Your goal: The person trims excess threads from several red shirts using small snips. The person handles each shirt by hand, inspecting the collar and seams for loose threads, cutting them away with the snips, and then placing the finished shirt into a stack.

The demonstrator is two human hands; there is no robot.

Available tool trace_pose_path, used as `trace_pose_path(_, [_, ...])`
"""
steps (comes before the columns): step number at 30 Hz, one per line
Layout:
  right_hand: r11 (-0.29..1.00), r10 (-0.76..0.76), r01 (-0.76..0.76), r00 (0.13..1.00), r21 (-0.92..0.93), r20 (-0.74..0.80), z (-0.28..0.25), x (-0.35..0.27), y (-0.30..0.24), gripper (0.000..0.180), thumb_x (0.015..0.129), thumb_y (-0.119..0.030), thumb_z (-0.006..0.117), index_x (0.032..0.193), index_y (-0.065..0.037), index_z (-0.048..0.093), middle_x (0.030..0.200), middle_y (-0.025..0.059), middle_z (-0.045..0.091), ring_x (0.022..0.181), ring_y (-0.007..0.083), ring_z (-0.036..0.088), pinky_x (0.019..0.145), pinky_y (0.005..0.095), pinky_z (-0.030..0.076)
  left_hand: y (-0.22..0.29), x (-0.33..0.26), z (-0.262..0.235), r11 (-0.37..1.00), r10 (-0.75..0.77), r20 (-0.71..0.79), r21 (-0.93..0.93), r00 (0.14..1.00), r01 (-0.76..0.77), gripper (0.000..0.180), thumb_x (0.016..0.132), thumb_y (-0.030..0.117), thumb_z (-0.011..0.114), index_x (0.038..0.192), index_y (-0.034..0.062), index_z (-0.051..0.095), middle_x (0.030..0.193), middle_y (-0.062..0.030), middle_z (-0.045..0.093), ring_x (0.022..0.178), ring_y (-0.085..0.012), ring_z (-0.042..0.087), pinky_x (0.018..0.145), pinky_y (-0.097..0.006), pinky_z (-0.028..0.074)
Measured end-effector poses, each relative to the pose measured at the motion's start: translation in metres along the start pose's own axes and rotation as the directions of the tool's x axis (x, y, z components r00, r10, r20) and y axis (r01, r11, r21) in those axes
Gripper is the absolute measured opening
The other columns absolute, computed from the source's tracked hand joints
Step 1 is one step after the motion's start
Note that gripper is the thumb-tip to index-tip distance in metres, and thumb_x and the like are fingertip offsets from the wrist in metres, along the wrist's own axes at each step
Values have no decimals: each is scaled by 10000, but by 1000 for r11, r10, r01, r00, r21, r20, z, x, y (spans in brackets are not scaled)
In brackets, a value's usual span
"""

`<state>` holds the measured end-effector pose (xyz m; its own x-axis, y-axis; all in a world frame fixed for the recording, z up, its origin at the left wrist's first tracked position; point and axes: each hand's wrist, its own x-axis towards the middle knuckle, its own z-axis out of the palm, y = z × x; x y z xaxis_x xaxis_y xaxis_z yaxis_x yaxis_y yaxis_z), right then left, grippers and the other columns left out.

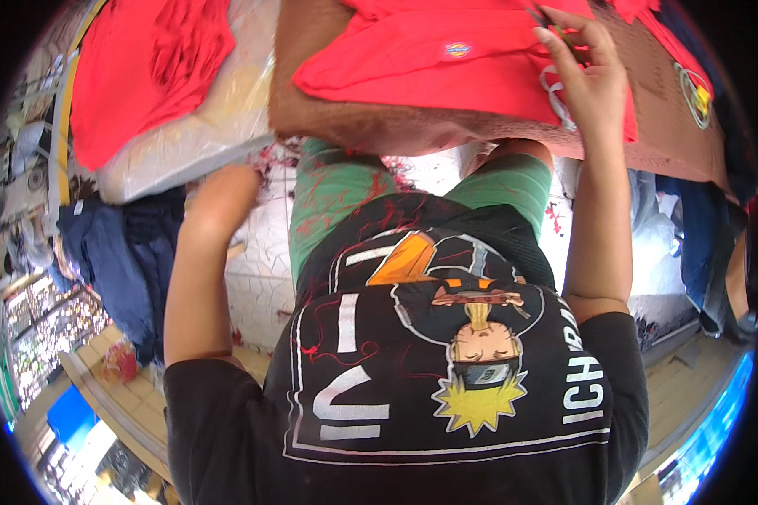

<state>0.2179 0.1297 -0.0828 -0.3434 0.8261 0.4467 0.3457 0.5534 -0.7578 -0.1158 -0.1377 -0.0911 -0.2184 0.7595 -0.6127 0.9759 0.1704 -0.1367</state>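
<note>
Red garment (413, 80), brown cover (299, 105), green shorts (341, 181) (red-flecked), seemingly navy garments (126, 261)

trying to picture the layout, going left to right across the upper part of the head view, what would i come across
Red cloth at left → oval patch → right hand, holding a small dark tool → coiled pale cord with a yellow piece.

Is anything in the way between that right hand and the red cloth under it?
Nothing visible blocks it: the right hand is over the red cloth, holding a small dark tool. A white loop lies left of the wrist, beside rather than between.
</note>
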Motion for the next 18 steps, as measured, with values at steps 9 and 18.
trace_pose_path(9, [997,72,-71,996,-29,44,14,-4,-11,239,851,-190,722,1083,-141,691,888,-17,562,734,60,553,561,194,469,94,10,101,728,504,-463,-226,729,-647,409,931,337,489,1315,200,529,1370,-119,490,1301,-276,412,1016,-508,382])
trace_pose_path(18, [998,16,-15,1000,-59,27,-19,-3,0,243,868,-145,700,1104,-90,679,961,1,613,788,66,564,638,214,542,-24,49,147,866,-137,-262,-500,955,-13,474,915,380,573,1214,13,594,1245,-209,578,1186,-336,528,990,-393,425])
